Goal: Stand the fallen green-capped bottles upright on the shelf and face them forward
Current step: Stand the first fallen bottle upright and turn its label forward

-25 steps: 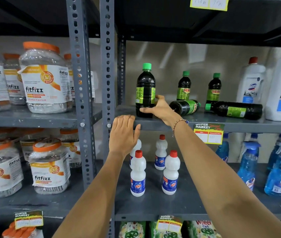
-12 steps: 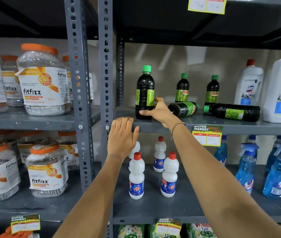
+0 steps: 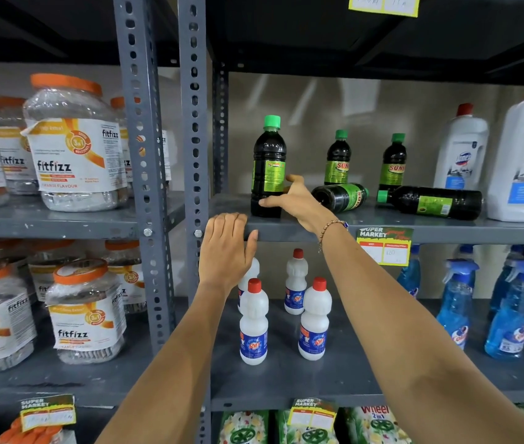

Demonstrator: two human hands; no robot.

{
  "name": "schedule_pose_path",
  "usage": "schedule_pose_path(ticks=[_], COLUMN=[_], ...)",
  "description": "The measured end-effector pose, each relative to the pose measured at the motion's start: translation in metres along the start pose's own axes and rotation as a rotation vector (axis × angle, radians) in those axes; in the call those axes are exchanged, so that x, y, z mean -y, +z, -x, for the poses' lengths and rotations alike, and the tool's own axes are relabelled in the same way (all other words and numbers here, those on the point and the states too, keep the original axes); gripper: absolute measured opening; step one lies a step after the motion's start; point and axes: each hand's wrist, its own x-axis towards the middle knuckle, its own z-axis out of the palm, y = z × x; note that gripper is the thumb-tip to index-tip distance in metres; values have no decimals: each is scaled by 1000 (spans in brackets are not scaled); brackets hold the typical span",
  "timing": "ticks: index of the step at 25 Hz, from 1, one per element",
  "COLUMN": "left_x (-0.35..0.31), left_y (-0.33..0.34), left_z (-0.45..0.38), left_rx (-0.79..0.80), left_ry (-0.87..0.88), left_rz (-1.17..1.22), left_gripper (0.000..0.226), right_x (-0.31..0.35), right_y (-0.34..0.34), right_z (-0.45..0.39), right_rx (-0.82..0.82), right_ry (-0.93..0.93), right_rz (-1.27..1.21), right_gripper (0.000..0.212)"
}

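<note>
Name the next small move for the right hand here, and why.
Probably let go and reach right for the nearer fallen bottle. The front bottle the right hand touches already stands upright, while two still lie on the shelf.

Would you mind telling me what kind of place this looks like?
Most likely a supermarket aisle: slotted grey metal shelving, a "Super Market" price tag on the shelf edge, and repeated stock such as Fitfizz jars.
</note>
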Motion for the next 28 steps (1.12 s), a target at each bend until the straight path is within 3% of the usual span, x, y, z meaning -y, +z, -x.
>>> schedule_pose_path(ticks=[3, 7, 12, 17, 21, 26, 28], left_x=[0, 0, -1, 0, -2, -1, -2], left_y=[1, 1, 0, -1, 0, 0, -1], left_z=[0, 0, 0, 0, 0, -1, 0], left_rx=[-19, -12, -10, -1, 1, -3, -4], left_ry=[-4, -5, -4, -9, -10, 3, 1], left_rz=[-3, 2, -4, 14, 17, 18, 24], left_gripper=[45, 46, 47, 45, 45, 45, 46], right_x=[-2, -5, -4, -4, -4, -14, -5], right_y=[-2, 4, -1, 7, 3, 10, 9], right_z=[-4, -2, -4, -4, -6, -14, -4], right_rx=[30, 1, 40, -12, 31, -76, -65], right_ry=[19, -33, 10, -43, -24, -134, -174], right_rz=[9, 80, 64, 161, 127, 376, 372], right_gripper=[82, 91, 77, 104, 79, 96, 84])
